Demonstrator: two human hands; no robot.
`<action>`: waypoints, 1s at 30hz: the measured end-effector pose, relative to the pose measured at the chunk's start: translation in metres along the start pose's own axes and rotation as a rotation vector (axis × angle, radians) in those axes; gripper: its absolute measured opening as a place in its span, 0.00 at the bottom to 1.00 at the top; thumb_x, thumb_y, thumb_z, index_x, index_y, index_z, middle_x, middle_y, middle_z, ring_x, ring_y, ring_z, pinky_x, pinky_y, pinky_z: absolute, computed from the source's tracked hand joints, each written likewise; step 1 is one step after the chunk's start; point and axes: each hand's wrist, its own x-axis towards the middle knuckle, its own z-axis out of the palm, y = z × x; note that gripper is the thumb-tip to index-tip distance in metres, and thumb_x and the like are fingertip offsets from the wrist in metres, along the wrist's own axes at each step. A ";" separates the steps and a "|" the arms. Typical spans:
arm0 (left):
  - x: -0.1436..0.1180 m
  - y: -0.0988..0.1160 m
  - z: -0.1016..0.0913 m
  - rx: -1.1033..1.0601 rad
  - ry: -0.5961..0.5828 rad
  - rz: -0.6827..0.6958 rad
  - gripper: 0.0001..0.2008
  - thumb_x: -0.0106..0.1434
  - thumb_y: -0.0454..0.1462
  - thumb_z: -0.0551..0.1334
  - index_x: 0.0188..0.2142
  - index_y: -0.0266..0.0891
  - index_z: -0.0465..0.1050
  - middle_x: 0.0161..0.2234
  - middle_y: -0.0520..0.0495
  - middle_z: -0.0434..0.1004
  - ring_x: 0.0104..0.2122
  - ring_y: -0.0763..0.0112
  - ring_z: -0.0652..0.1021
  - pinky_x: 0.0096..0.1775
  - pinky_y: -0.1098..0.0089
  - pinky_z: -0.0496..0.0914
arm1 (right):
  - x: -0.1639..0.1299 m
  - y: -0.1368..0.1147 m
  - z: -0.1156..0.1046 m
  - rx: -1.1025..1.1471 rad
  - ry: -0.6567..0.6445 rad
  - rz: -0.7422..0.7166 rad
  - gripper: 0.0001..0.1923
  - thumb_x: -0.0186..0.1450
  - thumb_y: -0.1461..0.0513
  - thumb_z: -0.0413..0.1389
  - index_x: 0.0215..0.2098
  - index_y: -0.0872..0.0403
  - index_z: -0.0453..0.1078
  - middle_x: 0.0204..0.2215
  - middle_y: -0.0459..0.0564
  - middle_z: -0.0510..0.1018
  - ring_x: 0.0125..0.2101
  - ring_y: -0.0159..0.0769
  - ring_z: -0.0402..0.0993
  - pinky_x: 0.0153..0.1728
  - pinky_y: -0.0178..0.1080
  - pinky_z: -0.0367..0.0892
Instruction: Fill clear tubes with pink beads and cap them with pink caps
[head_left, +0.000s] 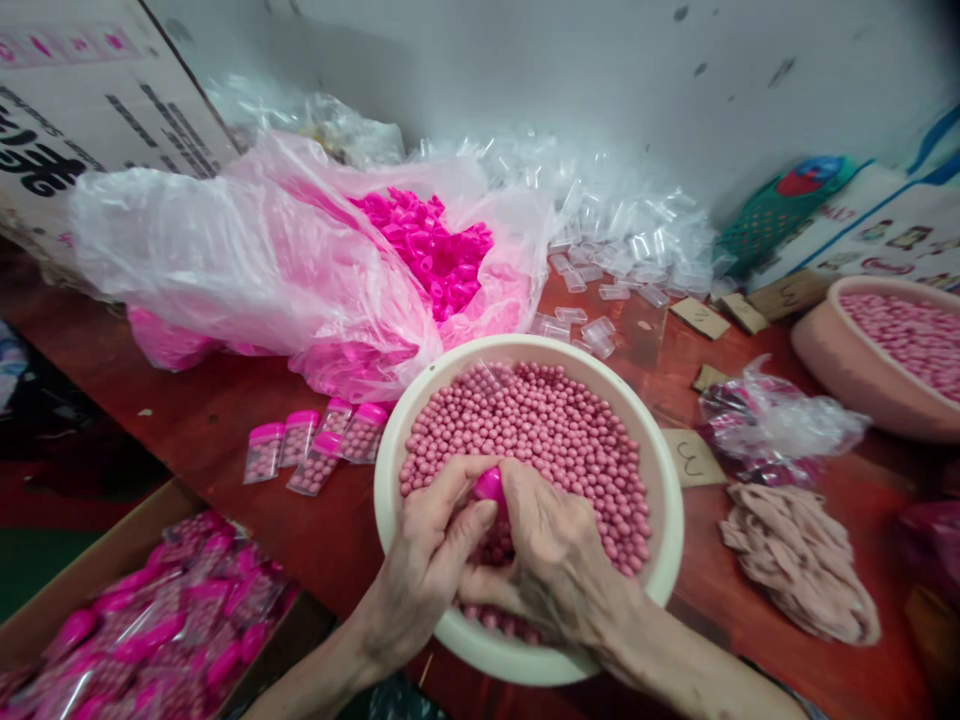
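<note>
Both hands (487, 560) | pink cap (490, 485) pinched between | over bowl (667, 500)

my hands (487, 560) hiding the tube under its pink cap (490, 485), second bowl (825, 350) cut off right, box print (45, 165) cropped

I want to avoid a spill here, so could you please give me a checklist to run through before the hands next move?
1. Left hand and right hand both grip the pink plastic cap: ok.
2. Cap fully seated: cannot tell, hidden.
3. Hands over the round cream plastic basin of small pink beads: ok.
4. Five filled pink-capped clear vials lie apart from the basin: ok.
5. Open cardboard box sits at the near left: ok.
</note>
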 end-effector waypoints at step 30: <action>0.021 -0.108 -0.076 0.736 0.757 0.411 0.13 0.62 0.37 0.55 0.39 0.38 0.77 0.39 0.41 0.79 0.41 0.61 0.77 0.46 0.65 0.70 | 0.223 0.106 0.055 -0.219 -0.231 -0.030 0.11 0.66 0.63 0.52 0.47 0.58 0.66 0.45 0.52 0.72 0.44 0.38 0.69 0.44 0.45 0.67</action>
